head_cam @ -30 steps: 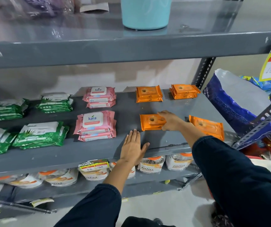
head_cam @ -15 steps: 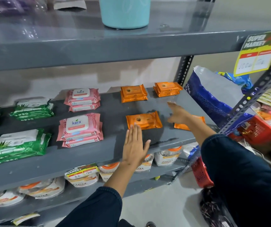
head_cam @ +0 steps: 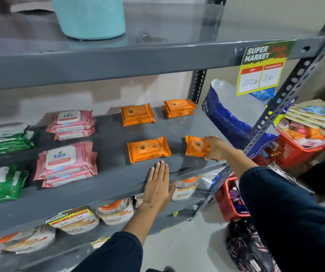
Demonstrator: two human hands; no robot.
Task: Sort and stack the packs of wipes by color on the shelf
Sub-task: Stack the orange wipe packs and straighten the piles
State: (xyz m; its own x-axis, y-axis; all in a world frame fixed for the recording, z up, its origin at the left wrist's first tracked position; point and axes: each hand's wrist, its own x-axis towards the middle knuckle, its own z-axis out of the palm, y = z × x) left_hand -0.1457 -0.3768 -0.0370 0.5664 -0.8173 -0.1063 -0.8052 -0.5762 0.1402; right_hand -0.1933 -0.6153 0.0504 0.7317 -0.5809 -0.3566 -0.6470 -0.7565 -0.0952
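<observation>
On the middle shelf point(head_cam: 106, 185), the right hand point(head_cam: 216, 148) is gripping the front-right orange pack point(head_cam: 195, 146), while the left hand point(head_cam: 157, 185) is resting flat and empty. Stacking it on the neighbouring orange pack point(head_cam: 148, 149) looks next, needing a lift and squared edges.

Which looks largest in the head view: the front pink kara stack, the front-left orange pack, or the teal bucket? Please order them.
1. teal bucket, though it is cropped and on the upper shelf
2. front pink kara stack
3. front-left orange pack

Nearness may affect this.

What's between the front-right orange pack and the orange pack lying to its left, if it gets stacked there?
Nothing visible. The right hand grips the front-right orange pack; only bare shelf separates it from the other orange pack.
</observation>
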